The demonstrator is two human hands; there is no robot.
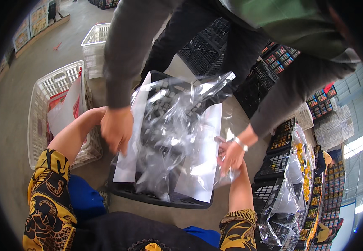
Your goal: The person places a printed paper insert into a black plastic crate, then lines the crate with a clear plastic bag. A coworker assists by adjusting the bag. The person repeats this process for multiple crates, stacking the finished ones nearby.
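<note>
Before me stands a black plastic crate (pixel 159 200), lined with crumpled clear plastic film (pixel 175 135). White paper sheets lie along its sides, a left sheet (pixel 126 166) and a right sheet (pixel 200 175). My left hand (pixel 102 111) reaches the crate's left side, mostly hidden behind a co-worker's hand (pixel 117 128). At the right side, my right hand (pixel 221 149) is by the sheet and film, largely covered by the co-worker's other hand (pixel 234 153), which has a bracelet at the wrist. Whether my fingers grip anything is hidden.
A white plastic basket (pixel 32 125) holding red-and-white printed sheets stands left, with another white basket (pixel 95 42) beyond it. The co-worker's legs (pixel 175 34) are opposite me. Black crates (pixel 269 163) with film line the right; empty-looking black crates (pixel 203 47) stand behind the co-worker.
</note>
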